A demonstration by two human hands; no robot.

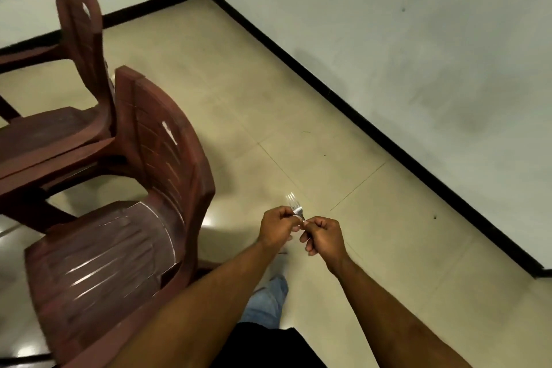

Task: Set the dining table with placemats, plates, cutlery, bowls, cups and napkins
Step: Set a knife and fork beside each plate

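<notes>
Both my hands, left and right, grip a shiny steel fork over the tiled floor, tines up. It's light, stiff, slick: I'd hold the handle.

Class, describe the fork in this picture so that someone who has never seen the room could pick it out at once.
Start at the nearest brown plastic chair on the left and look right, over the beige tiled floor. There the left hand and right hand meet, both gripping the fork. It is the only shiny metal thing here, its tines poking up above the knuckles.
</notes>
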